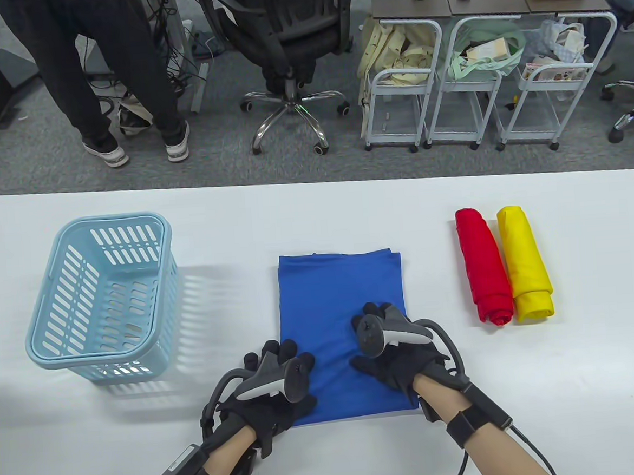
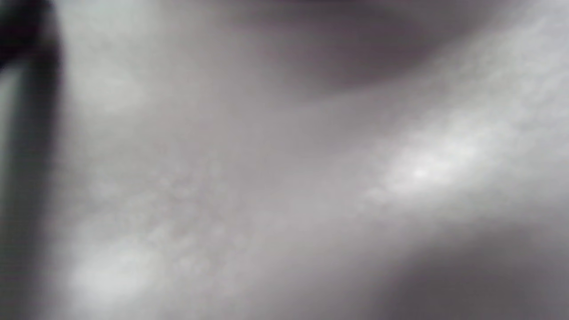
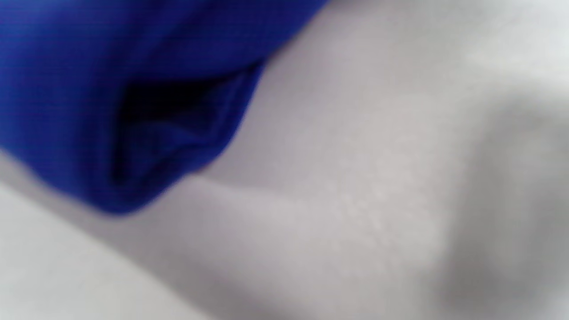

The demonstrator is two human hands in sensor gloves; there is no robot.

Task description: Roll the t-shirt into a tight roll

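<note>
A blue t-shirt (image 1: 339, 290), folded into a long flat rectangle, lies in the middle of the white table (image 1: 315, 216). Both gloved hands rest on its near end. My left hand (image 1: 279, 359) lies on the near left corner with its fingers stretched out over the cloth. My right hand (image 1: 372, 328) presses on the near right part, and its tracker hides most of the fingers. The right wrist view is blurred and shows a corner of the blue t-shirt (image 3: 133, 89) with its layers slightly apart on the table. The left wrist view shows only blurred grey surface.
A light blue plastic basket (image 1: 104, 301) stands on the table's left. A rolled red shirt (image 1: 482, 269) and a rolled yellow shirt (image 1: 525, 263) lie side by side on the right. Beyond the far edge are a standing person (image 1: 115, 72), an office chair (image 1: 287, 39) and carts.
</note>
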